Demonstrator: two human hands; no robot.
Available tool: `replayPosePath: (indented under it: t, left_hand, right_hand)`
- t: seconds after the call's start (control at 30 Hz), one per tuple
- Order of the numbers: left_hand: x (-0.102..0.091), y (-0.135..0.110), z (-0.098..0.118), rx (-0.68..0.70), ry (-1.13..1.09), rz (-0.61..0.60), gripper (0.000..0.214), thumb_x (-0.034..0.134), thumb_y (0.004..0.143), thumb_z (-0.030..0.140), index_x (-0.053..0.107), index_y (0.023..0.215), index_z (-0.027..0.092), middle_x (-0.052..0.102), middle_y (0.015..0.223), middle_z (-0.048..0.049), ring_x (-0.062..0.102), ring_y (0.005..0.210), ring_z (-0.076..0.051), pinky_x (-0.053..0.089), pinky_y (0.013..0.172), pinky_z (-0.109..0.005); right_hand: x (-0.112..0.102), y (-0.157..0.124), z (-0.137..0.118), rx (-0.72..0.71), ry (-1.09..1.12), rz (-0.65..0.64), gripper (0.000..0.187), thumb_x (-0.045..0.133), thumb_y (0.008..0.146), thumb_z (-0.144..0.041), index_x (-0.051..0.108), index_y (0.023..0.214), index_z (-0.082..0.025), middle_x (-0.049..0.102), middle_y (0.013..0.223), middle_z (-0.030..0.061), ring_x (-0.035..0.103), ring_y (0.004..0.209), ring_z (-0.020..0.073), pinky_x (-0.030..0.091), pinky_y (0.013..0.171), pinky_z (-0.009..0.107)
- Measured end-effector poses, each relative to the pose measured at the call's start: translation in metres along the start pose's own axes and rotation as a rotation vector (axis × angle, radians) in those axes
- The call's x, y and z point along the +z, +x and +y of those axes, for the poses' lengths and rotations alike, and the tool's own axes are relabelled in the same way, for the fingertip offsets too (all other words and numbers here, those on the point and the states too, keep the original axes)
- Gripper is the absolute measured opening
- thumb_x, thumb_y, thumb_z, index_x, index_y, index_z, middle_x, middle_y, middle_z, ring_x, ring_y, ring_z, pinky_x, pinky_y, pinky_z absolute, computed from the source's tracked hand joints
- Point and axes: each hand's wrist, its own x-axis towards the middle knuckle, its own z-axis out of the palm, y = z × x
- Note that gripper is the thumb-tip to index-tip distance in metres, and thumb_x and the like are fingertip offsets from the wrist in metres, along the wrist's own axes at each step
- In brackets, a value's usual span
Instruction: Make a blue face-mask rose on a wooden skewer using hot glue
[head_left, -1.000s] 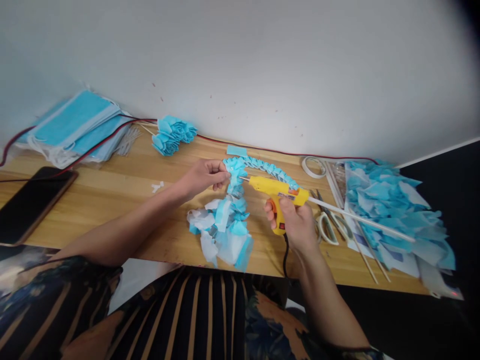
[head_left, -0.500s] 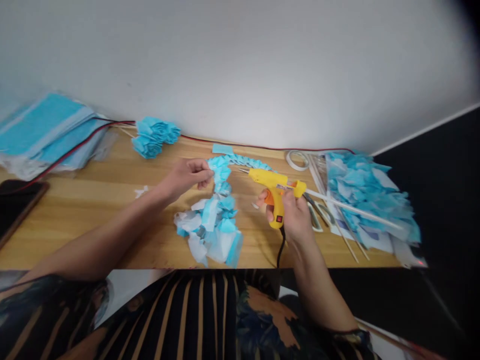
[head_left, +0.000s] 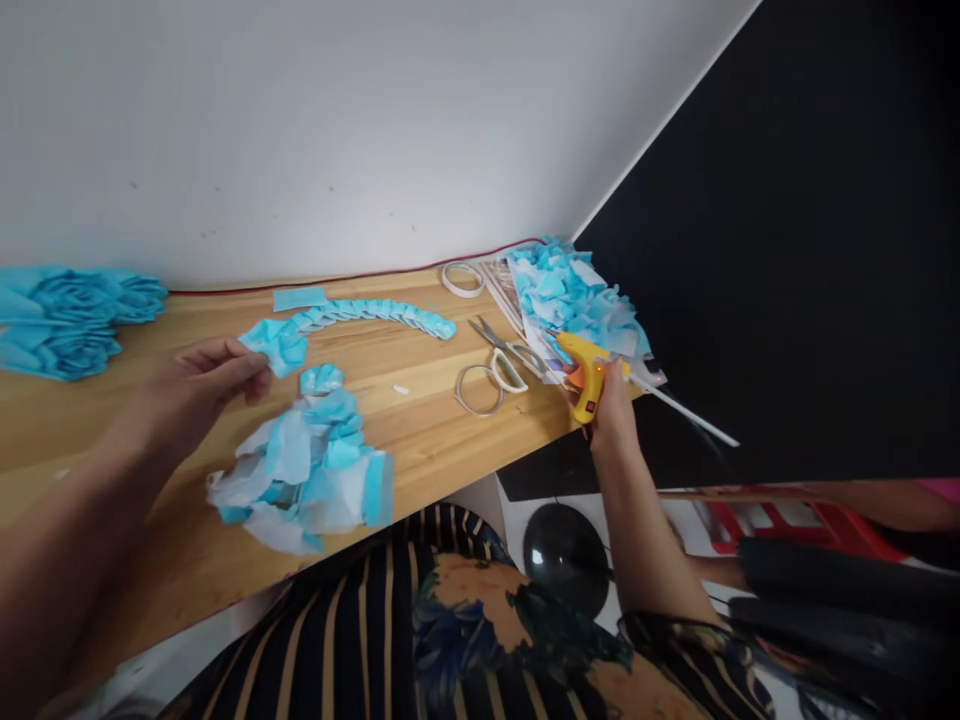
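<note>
Head view: the left hand (head_left: 191, 390), grip pinched on the near end of the pleated blue strip (head_left: 360, 312), which curves across the worktop (head_left: 435, 440); the right hand (head_left: 613, 408), grip clamped round the yellow glue gun (head_left: 581, 362) at the worktop's right edge, beside the scissors (head_left: 504, 362); a heap of blue scraps (head_left: 307, 470) lies near the left hand.

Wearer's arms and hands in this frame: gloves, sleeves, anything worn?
No gloves: left hand and right hand bare, forearms too. No ring or watch shows. Dark sleeve with thin tan stripes starts at the right elbow; left sleeve is out of frame.
</note>
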Motion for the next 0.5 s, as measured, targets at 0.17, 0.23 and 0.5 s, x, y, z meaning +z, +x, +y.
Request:
replayPosePath:
  t: [0.17, 0.23, 0.5]
  left_hand:
    - [0.0, 0.007, -0.009, 0.016, -0.09, 0.049, 0.023, 0.081, 0.065, 0.035, 0.063, 0.064, 0.02, 0.062, 0.061, 0.0006, 0.053, 0.06, -0.013, 0.042, 0.057, -0.024]
    - [0.0, 0.008, -0.01, 0.024, -0.076, 0.044, 0.024, 0.081, 0.063, 0.036, 0.064, 0.064, 0.019, 0.062, 0.061, 0.0002, 0.053, 0.059, -0.013, 0.042, 0.057, -0.024]
    - [-0.005, 0.01, -0.014, 0.006, -0.062, 0.021, 0.025, 0.081, 0.068, 0.035, 0.062, 0.068, 0.019, 0.063, 0.064, 0.0005, 0.054, 0.063, -0.013, 0.043, 0.063, -0.025]
  right_hand:
    - [0.014, 0.004, 0.017, 0.004, 0.165, -0.078, 0.064, 0.05, 0.091, -0.078, 0.074, 0.107, -0.02, 0.081, 0.094, 0.0086, 0.079, 0.096, 0.0245, 0.067, 0.074, 0.034]
    - [0.027, 0.005, 0.018, -0.001, 0.133, -0.14, 0.065, 0.047, 0.093, -0.077, 0.075, 0.106, -0.02, 0.081, 0.095, 0.0094, 0.078, 0.104, 0.0266, 0.067, 0.084, 0.037]
    - [0.078, 0.002, 0.016, -0.012, -0.008, -0.305, 0.068, 0.048, 0.092, -0.077, 0.074, 0.116, -0.02, 0.081, 0.106, 0.0123, 0.079, 0.105, 0.0322, 0.065, 0.089, 0.048]
